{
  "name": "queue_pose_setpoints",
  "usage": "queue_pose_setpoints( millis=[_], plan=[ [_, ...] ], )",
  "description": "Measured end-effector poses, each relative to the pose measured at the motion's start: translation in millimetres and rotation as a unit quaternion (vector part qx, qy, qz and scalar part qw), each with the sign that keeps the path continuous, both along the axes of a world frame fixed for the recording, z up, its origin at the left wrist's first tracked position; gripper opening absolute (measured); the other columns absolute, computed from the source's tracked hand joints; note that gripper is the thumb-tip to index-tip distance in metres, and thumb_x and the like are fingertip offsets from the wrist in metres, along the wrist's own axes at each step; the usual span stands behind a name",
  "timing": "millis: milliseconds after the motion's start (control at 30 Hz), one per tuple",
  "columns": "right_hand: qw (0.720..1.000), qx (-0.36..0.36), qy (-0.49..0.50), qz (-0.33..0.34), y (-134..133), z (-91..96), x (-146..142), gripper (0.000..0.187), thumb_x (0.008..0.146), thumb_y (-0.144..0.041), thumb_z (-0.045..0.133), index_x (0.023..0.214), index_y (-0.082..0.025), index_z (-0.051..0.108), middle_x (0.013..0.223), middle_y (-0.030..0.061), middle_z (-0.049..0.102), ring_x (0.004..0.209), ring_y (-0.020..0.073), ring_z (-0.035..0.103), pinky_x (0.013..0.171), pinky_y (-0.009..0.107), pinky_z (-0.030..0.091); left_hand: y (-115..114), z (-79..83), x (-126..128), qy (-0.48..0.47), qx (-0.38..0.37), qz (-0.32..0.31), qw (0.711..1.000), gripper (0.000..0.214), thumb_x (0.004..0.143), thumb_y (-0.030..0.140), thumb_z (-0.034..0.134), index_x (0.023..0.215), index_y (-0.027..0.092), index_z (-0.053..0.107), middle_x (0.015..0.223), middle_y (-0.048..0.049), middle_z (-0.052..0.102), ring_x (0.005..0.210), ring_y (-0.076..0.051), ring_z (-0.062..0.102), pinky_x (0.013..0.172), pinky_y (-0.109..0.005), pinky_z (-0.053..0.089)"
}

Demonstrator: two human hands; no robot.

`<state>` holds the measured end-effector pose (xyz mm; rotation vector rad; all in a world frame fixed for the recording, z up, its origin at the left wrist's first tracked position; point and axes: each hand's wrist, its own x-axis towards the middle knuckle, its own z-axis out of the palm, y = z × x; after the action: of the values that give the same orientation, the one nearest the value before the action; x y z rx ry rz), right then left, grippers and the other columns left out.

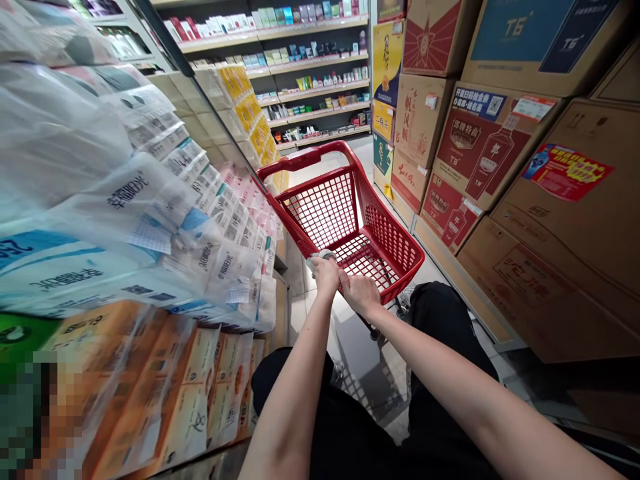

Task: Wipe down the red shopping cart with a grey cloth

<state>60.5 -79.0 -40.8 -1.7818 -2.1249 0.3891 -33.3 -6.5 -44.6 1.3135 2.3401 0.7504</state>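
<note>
The person stands in a shop aisle with both hands on the near rim of a red cart (395, 243). The left hand (326, 273) is closed over the rim, with something pale and grey under its fingers that is too small to make out. The right hand (360, 293) is clamped on the rim just beside it, the two hands touching. The cart stands on the floor (370, 373) just ahead of the person's knees, between stacked tissue packs (150, 220) on the left and cartons (480, 153) on the right. Its mesh bottom is bare, so by the look of it nothing has been loaded yet. The far shelves (315, 73) look fully stocked.
</note>
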Motion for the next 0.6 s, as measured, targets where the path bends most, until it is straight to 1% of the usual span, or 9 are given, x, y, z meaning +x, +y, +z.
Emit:
queue_pose_setpoints(
  millis=[67, 167, 267, 333, 433, 500, 600],
  plan=[
    [1.000, 0.003, -0.002, 0.019, 0, -0.2, 4, 0.071, 0.094, -0.052, 0.007, 0.085, -0.019, 0.069, 0.079, 0.0091, 0.070, 0.076, 0.0182, 0.064, 0.067, 0.026, 0.038, 8, -1.3, 1, 0.003, 0.008, 0.003, 1.000, 0.030, 0.088, 0.028, 0.041, 0.110, 0.007, 0.039, 0.115, -0.0256, 0.053, 0.105, -0.029, 0.058, 0.085, -0.039, 0.045],
    [0.999, 0.007, -0.011, 0.043, 0, -0.7, 9, 0.072, 0.095, -0.052, 0.005, 0.088, -0.019, 0.069, 0.080, 0.0086, 0.070, 0.076, 0.0180, 0.064, 0.067, 0.026, 0.038, 26, 1.2, -2, 0.001, 0.024, 0.023, 0.999, 0.033, 0.086, 0.021, 0.043, 0.114, 0.004, 0.036, 0.120, -0.0293, 0.048, 0.111, -0.031, 0.054, 0.087, -0.039, 0.044],
    [0.998, 0.006, -0.021, 0.051, 0, -1.7, 9, 0.072, 0.095, -0.050, 0.004, 0.089, -0.018, 0.068, 0.081, 0.0087, 0.070, 0.077, 0.0177, 0.064, 0.068, 0.026, 0.038, 43, 6.9, -10, -0.003, 0.035, 0.037, 0.999, 0.038, 0.083, 0.017, 0.046, 0.116, 0.004, 0.034, 0.122, -0.0301, 0.045, 0.113, -0.032, 0.052, 0.089, -0.040, 0.043],
    [0.999, 0.003, -0.023, 0.046, -1, -2.8, 7, 0.071, 0.095, -0.050, 0.004, 0.088, -0.017, 0.067, 0.081, 0.0091, 0.070, 0.077, 0.0177, 0.064, 0.068, 0.026, 0.039, 51, 11.2, -16, -0.001, 0.038, 0.038, 0.999, 0.039, 0.082, 0.015, 0.047, 0.117, 0.004, 0.034, 0.123, -0.0295, 0.045, 0.115, -0.032, 0.051, 0.091, -0.040, 0.042],
    [0.999, 0.002, -0.021, 0.038, -4, -4.8, 2, 0.068, 0.095, -0.051, 0.007, 0.088, -0.016, 0.065, 0.081, 0.0103, 0.069, 0.078, 0.0184, 0.064, 0.068, 0.026, 0.039, 56, 16.7, -24, 0.012, 0.040, 0.030, 0.999, 0.037, 0.083, 0.015, 0.045, 0.116, 0.002, 0.035, 0.120, -0.0290, 0.046, 0.115, -0.031, 0.051, 0.091, -0.039, 0.042],
    [0.999, 0.008, -0.023, 0.045, -8, -6.4, -2, 0.065, 0.095, -0.051, 0.010, 0.091, -0.015, 0.064, 0.082, 0.0103, 0.069, 0.077, 0.0189, 0.064, 0.067, 0.027, 0.039, 58, 18.4, -30, 0.025, 0.042, 0.028, 0.998, 0.036, 0.083, 0.016, 0.044, 0.115, 0.002, 0.035, 0.117, -0.0286, 0.048, 0.112, -0.031, 0.053, 0.090, -0.039, 0.043],
    [0.998, 0.015, -0.032, 0.057, -13, -7.7, -6, 0.059, 0.095, -0.052, 0.014, 0.096, -0.016, 0.062, 0.084, 0.0097, 0.069, 0.076, 0.0203, 0.065, 0.066, 0.028, 0.040, 54, 15.6, -34, 0.032, 0.049, 0.046, 0.997, 0.034, 0.086, 0.020, 0.042, 0.115, 0.005, 0.033, 0.114, -0.0274, 0.050, 0.109, -0.031, 0.055, 0.088, -0.040, 0.044]
  ],
)
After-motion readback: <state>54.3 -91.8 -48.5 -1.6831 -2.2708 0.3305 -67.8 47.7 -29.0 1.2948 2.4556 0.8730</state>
